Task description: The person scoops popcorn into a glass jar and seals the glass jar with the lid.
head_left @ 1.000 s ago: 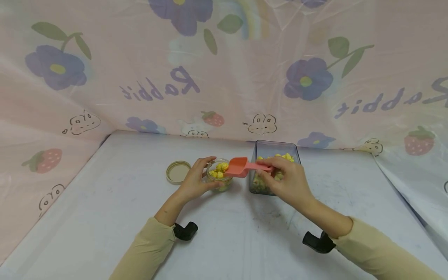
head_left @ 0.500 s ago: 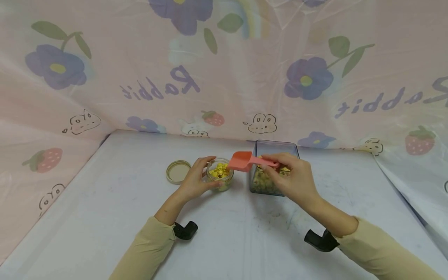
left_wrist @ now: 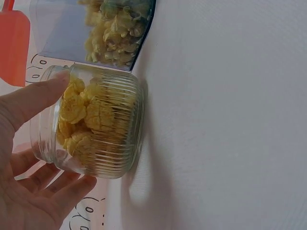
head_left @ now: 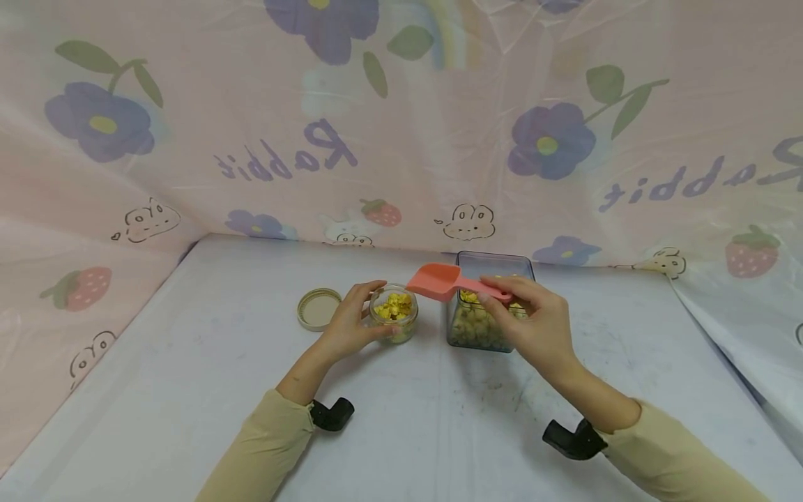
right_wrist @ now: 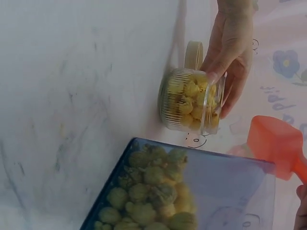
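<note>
From my station I see a glossy pink sheet (head_left: pixel 414 181) rising behind the white surface (head_left: pixel 188 390) and along both its sides. On it I can make out purple flowers (head_left: pixel 523 157) with green leaves (head_left: pixel 410 43), strawberries (head_left: pixel 81 287), line-drawn rabbit faces (head_left: pixel 467 224), mirror-reversed "Rabbit" lettering (head_left: pixel 311 134) and, high up, part of a rainbow (head_left: pixel 447 35). Faint dark smudges (head_left: pixel 491 385) mark the surface.

Head view: diffuse, moderate light, source out of frame. Soft shadow on the tabletop (head_left: pixel 414 453) at 5 o'clock; pale sheen on the backdrop (head_left: pixel 433 139) near 1 o'clock. Wrist views dimmer, greyer, slightly soft (left: jar (left_wrist: pixel 100 129) shadow toward 4–5 o'clock).
</note>
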`<state>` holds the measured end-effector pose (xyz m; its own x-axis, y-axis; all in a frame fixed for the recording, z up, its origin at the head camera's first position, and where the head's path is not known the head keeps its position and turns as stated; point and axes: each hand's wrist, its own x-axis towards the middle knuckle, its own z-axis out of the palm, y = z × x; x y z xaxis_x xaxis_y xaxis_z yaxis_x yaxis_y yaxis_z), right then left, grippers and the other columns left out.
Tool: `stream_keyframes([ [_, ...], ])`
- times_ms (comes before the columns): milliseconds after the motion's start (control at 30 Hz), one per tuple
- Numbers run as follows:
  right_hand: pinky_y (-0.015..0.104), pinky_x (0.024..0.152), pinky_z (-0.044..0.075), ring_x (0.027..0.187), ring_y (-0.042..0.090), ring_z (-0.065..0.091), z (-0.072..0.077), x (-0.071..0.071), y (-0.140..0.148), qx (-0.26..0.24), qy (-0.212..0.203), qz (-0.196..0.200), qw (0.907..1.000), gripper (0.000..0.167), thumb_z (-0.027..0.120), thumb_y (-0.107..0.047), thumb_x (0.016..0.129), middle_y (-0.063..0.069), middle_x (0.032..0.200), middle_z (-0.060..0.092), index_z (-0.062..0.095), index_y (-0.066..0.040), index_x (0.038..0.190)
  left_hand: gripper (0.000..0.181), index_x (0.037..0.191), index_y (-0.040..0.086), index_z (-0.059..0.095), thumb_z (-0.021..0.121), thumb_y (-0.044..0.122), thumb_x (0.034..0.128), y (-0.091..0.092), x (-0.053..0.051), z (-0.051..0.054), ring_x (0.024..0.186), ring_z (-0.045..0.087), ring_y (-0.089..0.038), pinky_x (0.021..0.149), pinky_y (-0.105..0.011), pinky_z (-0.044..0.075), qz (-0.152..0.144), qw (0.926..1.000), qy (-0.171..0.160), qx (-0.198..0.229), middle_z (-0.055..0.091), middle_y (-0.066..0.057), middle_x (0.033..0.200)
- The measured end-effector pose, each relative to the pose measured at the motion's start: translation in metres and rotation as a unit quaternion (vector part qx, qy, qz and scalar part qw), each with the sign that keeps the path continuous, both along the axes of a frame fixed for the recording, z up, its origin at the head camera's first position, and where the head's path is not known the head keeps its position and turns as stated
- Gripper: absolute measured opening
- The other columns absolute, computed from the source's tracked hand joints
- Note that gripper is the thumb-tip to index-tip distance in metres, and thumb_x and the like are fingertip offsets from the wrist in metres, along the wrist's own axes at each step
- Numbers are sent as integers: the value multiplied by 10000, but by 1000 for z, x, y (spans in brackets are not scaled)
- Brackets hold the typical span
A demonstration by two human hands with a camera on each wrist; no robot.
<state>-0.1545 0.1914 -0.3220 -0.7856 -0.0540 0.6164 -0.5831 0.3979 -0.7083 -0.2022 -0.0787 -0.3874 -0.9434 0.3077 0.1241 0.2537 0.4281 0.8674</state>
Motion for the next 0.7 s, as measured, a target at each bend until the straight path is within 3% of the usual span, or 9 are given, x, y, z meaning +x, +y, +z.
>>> stream_keyframes([
  [100, 101, 659, 497, 796, 61, 580, -2, 0, 1, -182, -114, -50, 9998, 263, 721, 88, 783, 145, 945, 701, 726, 30, 1039, 792, 1418, 29, 398, 816, 86, 748, 0, 1, 1, 1312, 404, -310, 1074, -448, 402, -3, 10000, -25, 20, 434, -173, 1365],
  [367, 102, 689, 515, 796, 54, 611, -4, 4, 2, -643, -341, -267, 9970, 259, 708, 77, 803, -92, 946, 684, 720, 31, 1058, 791, 1416, 23, 400, 817, 90, 748, 0, 1, 1, 1316, 398, -311, 1079, -456, 395, -12, 10000, -30, 66, 432, -176, 1367],
  [700, 108, 724, 525, 802, 54, 632, -4, 5, 7, -842, -253, -370, 9954, 267, 701, 80, 807, -98, 960, 695, 715, 34, 1070, 794, 1420, 27, 396, 817, 95, 750, 0, 1, 1, 1299, 409, -324, 1077, -468, 395, 3, 10000, -49, 19, 430, -180, 1367],
])
